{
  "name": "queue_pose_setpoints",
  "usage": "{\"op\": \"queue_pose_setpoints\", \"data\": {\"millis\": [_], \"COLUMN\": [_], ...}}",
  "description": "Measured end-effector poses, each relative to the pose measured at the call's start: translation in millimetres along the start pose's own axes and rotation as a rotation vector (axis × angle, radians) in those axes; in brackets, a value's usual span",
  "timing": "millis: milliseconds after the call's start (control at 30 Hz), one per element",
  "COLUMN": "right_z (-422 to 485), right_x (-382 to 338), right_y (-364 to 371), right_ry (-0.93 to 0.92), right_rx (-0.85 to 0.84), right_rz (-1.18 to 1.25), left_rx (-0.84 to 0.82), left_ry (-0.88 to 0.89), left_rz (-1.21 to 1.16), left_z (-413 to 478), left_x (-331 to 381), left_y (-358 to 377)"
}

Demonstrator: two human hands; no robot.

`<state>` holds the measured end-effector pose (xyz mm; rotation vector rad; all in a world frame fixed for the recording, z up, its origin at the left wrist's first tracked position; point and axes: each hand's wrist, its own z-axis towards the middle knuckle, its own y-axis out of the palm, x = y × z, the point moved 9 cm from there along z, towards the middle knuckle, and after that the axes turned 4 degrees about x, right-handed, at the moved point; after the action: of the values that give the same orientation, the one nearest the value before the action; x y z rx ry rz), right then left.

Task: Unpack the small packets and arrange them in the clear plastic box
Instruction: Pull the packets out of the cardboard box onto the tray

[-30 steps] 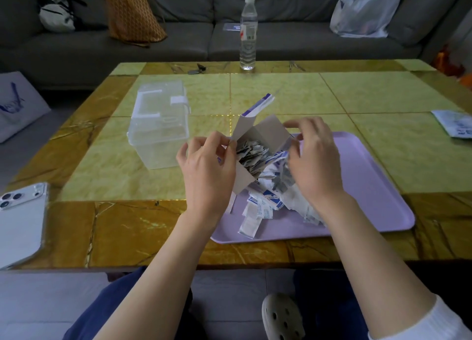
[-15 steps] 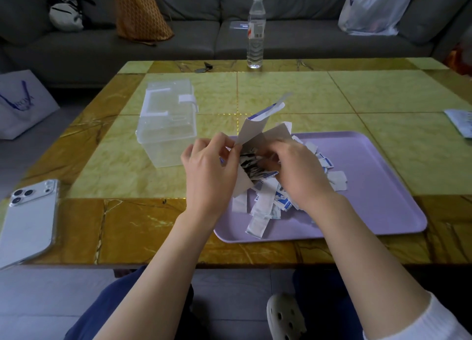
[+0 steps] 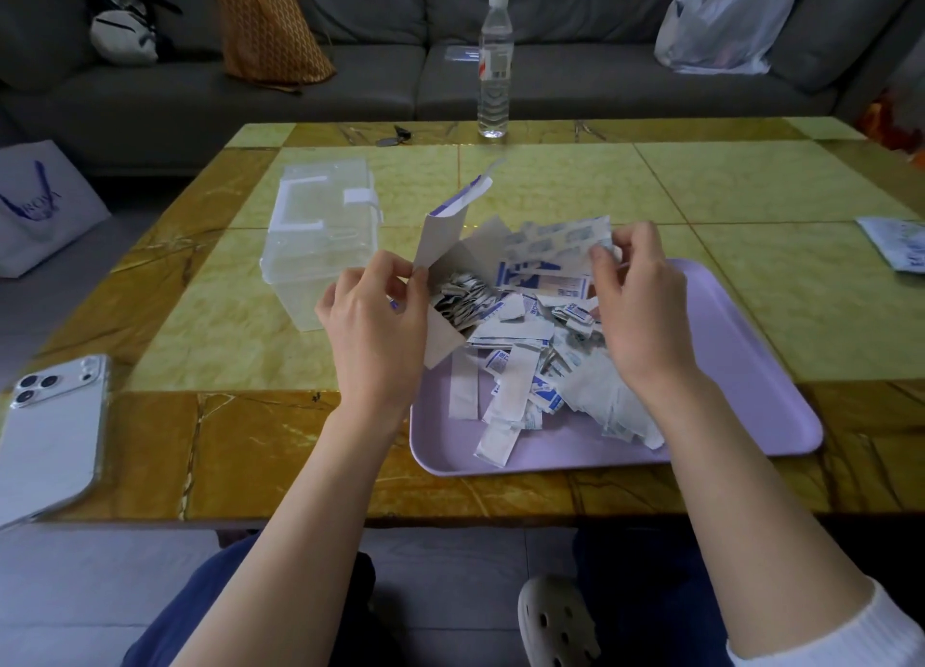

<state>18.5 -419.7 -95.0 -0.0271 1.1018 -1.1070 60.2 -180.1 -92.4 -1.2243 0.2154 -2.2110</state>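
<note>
Head view, one moment, entries as follows.

Hands: two, held apart. The left hand (image 3: 373, 326) is clamped on the cardboard carton (image 3: 443, 246), thumb and fingers pinched on its near wall. The right hand (image 3: 640, 311) is pinched on the right end of a strip of joined packets (image 3: 555, 243), which is held raised above the heap.

Task items: one cardboard carton, opened and tipped on its side at the left edge of the lilac tray (image 3: 741, 406), mouth turned to the right, with more packets packed inside. One heap of small packets (image 3: 515, 381) is spread on the tray – too many and too overlapped to be counted. One clear plastic box (image 3: 310, 266) is set on the table (image 3: 751, 190) just left of the carton; its lid appears closed under a white latch, and no packet can be seen in it.

Step judged in hand: emptying the carton onto the tray. It is best done with the carton kept tilted over the tray so that nothing is spilled onto the table, and with the strip drawn clear gently so that the joined packets are not torn. The lid would have to be unlatched before anything is arranged inside – sorting by size beforehand is advised.

Other items: one water bottle (image 3: 494, 65) at the far table edge; one phone (image 3: 50, 441), face down, at the near left corner.
</note>
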Motion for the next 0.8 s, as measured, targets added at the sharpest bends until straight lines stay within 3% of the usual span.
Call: {"op": "queue_pose_setpoints", "data": {"millis": [267,433,567,667,800], "right_z": [4.6,-0.5,-8.1,-18.8,-36.6], "right_x": [23.0,11.9,-14.5,-43.0,-56.1], "right_y": [-29.7,-21.0,-5.4,9.4,43.7], "right_ry": [0.053,-0.067,-0.229,-0.384,-0.455], "right_rx": [0.140,0.103,0.064,-0.062,-0.415], "right_rz": [-0.190,-0.252,-0.119,-0.006,0.033], "left_rx": [-0.012,-0.025,-0.038,-0.035,-0.029], "left_ry": [0.026,0.042,0.051,0.061,0.061], "left_rz": [0.010,-0.006,-0.007,0.000,-0.001], "left_z": [-5.5,-8.8,-9.5,-9.1,-8.9], "left_x": [4.8,8.1,8.6,7.6,7.6], "left_y": [8.0,13.0,15.3,15.1,14.0]}}
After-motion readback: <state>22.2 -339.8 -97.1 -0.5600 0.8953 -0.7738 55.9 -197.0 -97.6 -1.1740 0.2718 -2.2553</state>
